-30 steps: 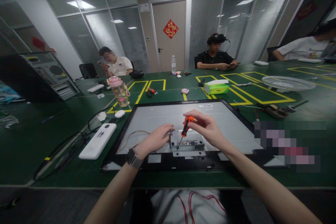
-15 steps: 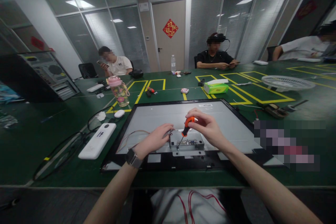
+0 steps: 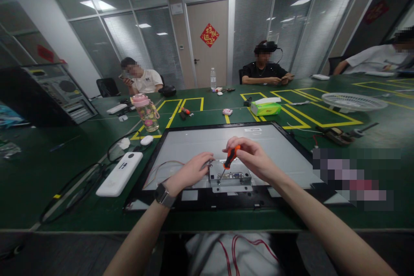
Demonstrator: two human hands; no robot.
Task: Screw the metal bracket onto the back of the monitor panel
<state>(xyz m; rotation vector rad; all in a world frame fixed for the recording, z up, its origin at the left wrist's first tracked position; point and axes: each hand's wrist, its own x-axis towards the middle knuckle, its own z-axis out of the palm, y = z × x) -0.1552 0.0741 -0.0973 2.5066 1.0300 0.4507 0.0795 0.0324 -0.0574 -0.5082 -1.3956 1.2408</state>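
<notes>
So, the right hand (image 3: pixel 255 158) is pinched shut around an orange screwdriver (image 3: pixel 229 160), tip down on the metal box (image 3: pixel 237 177) at the panel's (image 3: pixel 194 144) near edge, while the left hand (image 3: pixel 190 171) rests loosely curled against the box's left side, probably gripping nothing.

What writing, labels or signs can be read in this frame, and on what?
"14"-like dark mark, uncertain: on the white box.
Gold characters on the red diamond sign on the door: too blurred to read.
White label on the monitor panel: too small to read.
</notes>
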